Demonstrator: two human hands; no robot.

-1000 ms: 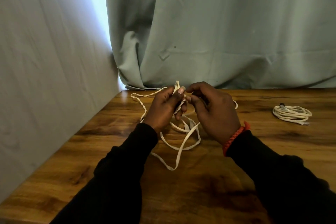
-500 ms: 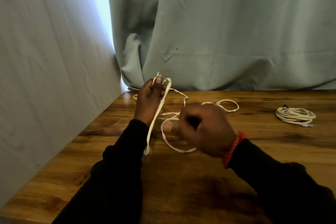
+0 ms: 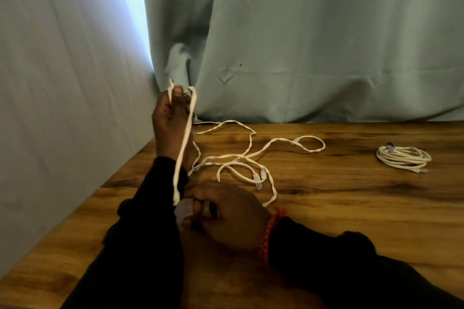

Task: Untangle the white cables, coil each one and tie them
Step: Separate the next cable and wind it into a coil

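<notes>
A cable (image 3: 184, 138) is pinched aloft by the left hand (image 3: 172, 118) and gripped low by the right hand (image 3: 226, 213); coiling seems underway, needing another loop.

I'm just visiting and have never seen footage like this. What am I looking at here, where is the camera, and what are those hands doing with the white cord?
There is no machine here: a person wears a camera on the head, looking down at their own two hands. The left hand is raised and pinches a loop of the flat white cable, which hangs down to the right hand, low over the wooden table. Whether the right hand's grip is on the cable I cannot tell. The rest of the cable sprawls loose across the table. Farther right lies a coiled cable. A curtain hangs behind.
</notes>
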